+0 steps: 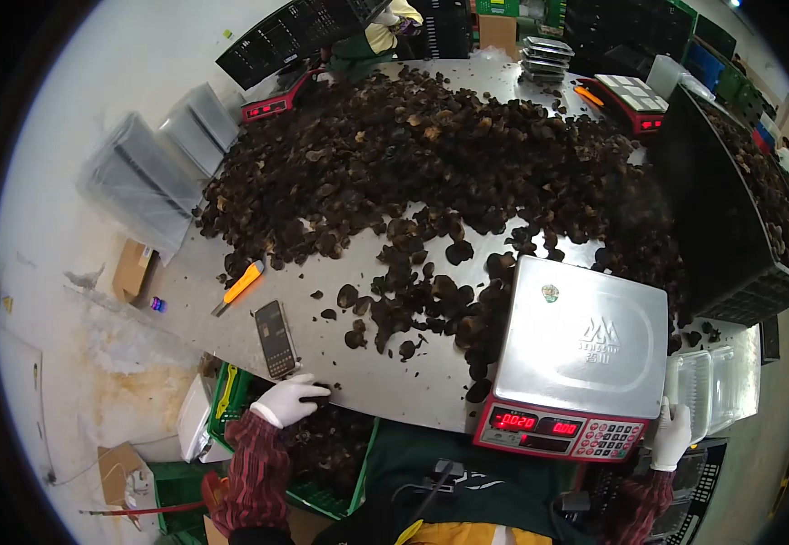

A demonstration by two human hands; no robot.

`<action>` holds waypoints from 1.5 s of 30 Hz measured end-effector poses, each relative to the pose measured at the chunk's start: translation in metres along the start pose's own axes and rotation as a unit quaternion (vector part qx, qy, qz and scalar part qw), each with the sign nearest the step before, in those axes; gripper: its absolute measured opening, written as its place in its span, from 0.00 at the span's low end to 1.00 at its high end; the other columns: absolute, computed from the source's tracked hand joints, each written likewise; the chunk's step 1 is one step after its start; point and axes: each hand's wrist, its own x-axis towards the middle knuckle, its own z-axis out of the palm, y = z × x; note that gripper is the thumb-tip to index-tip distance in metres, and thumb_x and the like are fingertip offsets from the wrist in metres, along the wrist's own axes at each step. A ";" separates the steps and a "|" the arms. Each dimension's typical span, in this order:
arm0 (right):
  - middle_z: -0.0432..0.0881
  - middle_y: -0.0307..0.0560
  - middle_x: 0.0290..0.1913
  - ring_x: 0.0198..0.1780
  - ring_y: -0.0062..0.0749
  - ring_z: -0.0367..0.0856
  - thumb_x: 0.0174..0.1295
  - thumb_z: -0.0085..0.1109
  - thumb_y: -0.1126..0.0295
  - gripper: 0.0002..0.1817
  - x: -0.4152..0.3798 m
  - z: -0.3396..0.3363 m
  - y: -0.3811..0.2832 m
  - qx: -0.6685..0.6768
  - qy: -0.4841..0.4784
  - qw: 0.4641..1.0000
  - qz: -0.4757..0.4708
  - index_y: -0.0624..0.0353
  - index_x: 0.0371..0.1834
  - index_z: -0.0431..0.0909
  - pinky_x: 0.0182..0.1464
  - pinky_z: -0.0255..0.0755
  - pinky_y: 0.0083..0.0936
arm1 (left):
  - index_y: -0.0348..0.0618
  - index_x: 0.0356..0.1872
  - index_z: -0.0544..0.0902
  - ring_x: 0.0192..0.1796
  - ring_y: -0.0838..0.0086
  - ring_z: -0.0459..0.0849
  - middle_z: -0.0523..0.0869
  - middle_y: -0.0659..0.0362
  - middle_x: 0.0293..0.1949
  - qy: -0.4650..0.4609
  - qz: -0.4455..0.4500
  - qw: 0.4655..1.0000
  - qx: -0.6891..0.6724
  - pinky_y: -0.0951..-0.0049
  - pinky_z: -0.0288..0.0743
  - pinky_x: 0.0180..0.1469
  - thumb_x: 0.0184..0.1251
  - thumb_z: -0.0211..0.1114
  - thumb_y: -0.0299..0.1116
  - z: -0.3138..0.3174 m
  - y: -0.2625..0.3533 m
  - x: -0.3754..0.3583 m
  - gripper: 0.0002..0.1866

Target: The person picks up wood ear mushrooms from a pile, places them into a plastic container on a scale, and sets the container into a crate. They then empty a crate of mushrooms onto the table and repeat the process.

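Observation:
My left hand (290,400), in a white glove, is at the near table edge, just below a dark phone (276,338). Its fingers are stretched out, and a small dark piece lies by their tips. At the right, my right hand (671,438), also gloved, is between the scale (583,336) and the clear plastic containers (708,389), fingers pointing up and slightly apart. The scale has a bare metal plate and a lit red display. Dark, dried, mushroom-like pieces (413,154) are heaped across the table (222,318).
An orange cutter (242,283) lies left of the heap. Wrapped stacks of trays (138,177) stand at the left edge. A black crate (721,209) leans at the right. Beneath my left arm is a green crate (365,463) of dark pieces. Another person (381,36) is across the table.

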 end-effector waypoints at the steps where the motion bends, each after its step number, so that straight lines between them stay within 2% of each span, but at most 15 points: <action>1: 0.73 0.53 0.25 0.27 0.49 0.72 0.63 0.61 0.64 0.16 0.001 0.001 0.002 -0.005 0.005 1.000 -0.007 0.64 0.26 0.71 0.32 0.66 0.37 | 0.48 0.47 0.84 0.51 0.55 0.79 0.81 0.50 0.50 0.043 -0.027 0.998 0.031 0.63 0.73 0.56 0.54 0.61 0.27 0.007 -0.005 -0.006 0.17; 2: 0.73 0.53 0.25 0.26 0.48 0.71 0.63 0.60 0.64 0.16 0.000 0.001 0.002 -0.012 0.010 1.000 -0.013 0.64 0.26 0.70 0.32 0.66 0.37 | 0.49 0.49 0.83 0.52 0.54 0.79 0.80 0.50 0.52 0.084 -0.052 0.993 0.063 0.62 0.72 0.57 0.55 0.64 0.30 0.012 -0.010 -0.008 0.17; 6: 0.73 0.53 0.25 0.26 0.47 0.71 0.63 0.61 0.64 0.16 0.000 0.003 0.004 -0.003 0.015 1.000 -0.005 0.65 0.27 0.71 0.32 0.66 0.36 | 0.48 0.47 0.83 0.54 0.55 0.78 0.80 0.50 0.53 0.242 0.089 0.966 0.021 0.61 0.73 0.56 0.57 0.65 0.33 0.009 0.055 0.072 0.15; 8: 0.73 0.53 0.25 0.26 0.46 0.71 0.63 0.61 0.64 0.15 -0.001 0.002 0.003 -0.012 0.020 1.000 -0.008 0.65 0.27 0.71 0.32 0.66 0.36 | 0.49 0.49 0.82 0.57 0.55 0.76 0.78 0.50 0.55 0.241 0.214 0.947 -0.015 0.59 0.70 0.59 0.57 0.66 0.35 0.022 0.089 0.134 0.17; 10: 0.73 0.53 0.25 0.26 0.46 0.71 0.63 0.61 0.64 0.15 -0.002 0.000 0.001 -0.020 0.026 0.999 -0.012 0.65 0.27 0.71 0.33 0.66 0.36 | 0.50 0.52 0.80 0.63 0.53 0.71 0.74 0.52 0.60 0.253 0.264 0.930 0.030 0.53 0.64 0.63 0.56 0.67 0.37 0.040 0.133 0.172 0.20; 13: 0.74 0.53 0.25 0.27 0.46 0.72 0.62 0.62 0.65 0.14 -0.003 -0.003 -0.002 -0.027 0.017 0.999 -0.016 0.65 0.28 0.71 0.33 0.66 0.36 | 0.53 0.52 0.79 0.68 0.52 0.62 0.67 0.53 0.65 0.171 0.231 0.946 0.149 0.44 0.58 0.64 0.54 0.67 0.43 0.070 0.144 0.213 0.22; 17: 0.75 0.54 0.25 0.27 0.47 0.73 0.61 0.62 0.66 0.13 -0.002 -0.003 -0.007 -0.034 0.021 0.999 -0.010 0.64 0.27 0.72 0.33 0.68 0.36 | 0.53 0.41 0.83 0.60 0.61 0.72 0.77 0.58 0.54 0.100 0.117 0.974 0.167 0.61 0.65 0.57 0.48 0.67 0.36 0.048 0.114 0.219 0.15; 18: 0.75 0.54 0.25 0.27 0.47 0.73 0.61 0.62 0.66 0.13 -0.002 -0.003 -0.008 -0.033 0.023 0.999 -0.009 0.64 0.27 0.72 0.33 0.68 0.36 | 0.54 0.44 0.82 0.60 0.60 0.73 0.77 0.58 0.55 0.105 0.128 0.966 0.197 0.60 0.69 0.55 0.49 0.66 0.38 0.041 0.116 0.221 0.17; 22: 0.76 0.52 0.24 0.27 0.47 0.75 0.59 0.63 0.66 0.13 -0.002 -0.002 -0.012 -0.077 0.034 0.996 0.003 0.62 0.26 0.72 0.32 0.68 0.38 | 0.54 0.55 0.79 0.56 0.53 0.76 0.77 0.50 0.54 -0.125 0.146 0.978 0.075 0.60 0.73 0.56 0.54 0.65 0.42 -0.030 0.108 0.233 0.24; 24: 0.76 0.52 0.24 0.27 0.47 0.75 0.59 0.63 0.67 0.13 -0.003 -0.002 -0.016 -0.061 0.035 0.997 0.027 0.62 0.26 0.72 0.32 0.68 0.38 | 0.49 0.54 0.80 0.57 0.53 0.76 0.78 0.47 0.53 0.037 0.234 0.971 0.016 0.62 0.72 0.58 0.55 0.66 0.41 -0.034 0.096 0.276 0.23; 26: 0.75 0.52 0.24 0.27 0.47 0.75 0.59 0.64 0.68 0.13 -0.003 -0.003 -0.015 -0.071 0.035 0.996 0.027 0.62 0.26 0.71 0.31 0.68 0.38 | 0.47 0.54 0.80 0.58 0.53 0.76 0.78 0.45 0.54 0.103 0.276 0.952 -0.080 0.63 0.70 0.60 0.56 0.66 0.40 -0.052 0.094 0.336 0.23; 32: 0.73 0.52 0.25 0.26 0.48 0.74 0.57 0.64 0.70 0.12 -0.002 -0.008 -0.023 -0.068 0.006 0.997 0.038 0.63 0.26 0.71 0.30 0.66 0.38 | 0.68 0.65 0.71 0.70 0.50 0.60 0.62 0.49 0.69 0.342 0.048 0.934 0.094 0.52 0.59 0.67 0.54 0.67 0.53 -0.077 0.103 0.456 0.34; 33: 0.73 0.52 0.25 0.26 0.48 0.73 0.57 0.64 0.70 0.12 -0.003 -0.005 -0.020 -0.074 0.005 0.996 0.046 0.63 0.26 0.70 0.31 0.66 0.38 | 0.73 0.67 0.67 0.70 0.50 0.59 0.59 0.49 0.71 0.328 0.018 0.935 0.133 0.48 0.60 0.66 0.50 0.67 0.60 -0.076 0.106 0.468 0.39; 37: 0.72 0.52 0.24 0.26 0.48 0.73 0.57 0.64 0.71 0.12 -0.004 -0.006 -0.024 -0.080 0.008 0.996 0.029 0.63 0.26 0.70 0.30 0.66 0.38 | 0.72 0.64 0.69 0.66 0.49 0.65 0.63 0.51 0.69 0.219 0.012 0.974 0.051 0.48 0.64 0.63 0.43 0.68 0.63 -0.059 0.112 0.481 0.41; 45: 0.73 0.52 0.24 0.26 0.48 0.74 0.59 0.63 0.70 0.12 -0.002 -0.004 -0.022 -0.087 0.021 0.996 0.013 0.63 0.26 0.70 0.30 0.67 0.36 | 0.71 0.54 0.78 0.56 0.48 0.72 0.68 0.51 0.63 0.114 0.187 0.967 0.131 0.52 0.73 0.55 0.48 0.69 0.45 -0.011 0.137 0.371 0.27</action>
